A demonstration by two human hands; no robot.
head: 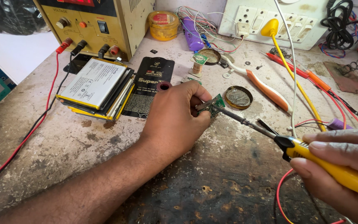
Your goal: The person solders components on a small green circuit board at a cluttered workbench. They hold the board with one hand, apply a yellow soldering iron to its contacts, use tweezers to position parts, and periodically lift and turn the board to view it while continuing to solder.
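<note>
At a scarred workbench [63, 145], my left hand [175, 120] pinches a small green circuit board [217, 103] between fingertips, just in front of a round tin of solder paste [238, 97]. My right hand [340, 159] grips a yellow soldering iron [332, 166], its tip touching the board. Left of the board lies a stack of phone batteries [94, 87].

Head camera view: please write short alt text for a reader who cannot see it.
The left hand holds a small green circuit board while the right hand touches a yellow soldering iron tip to it, on a worn workbench beside stacked phone batteries.
</note>
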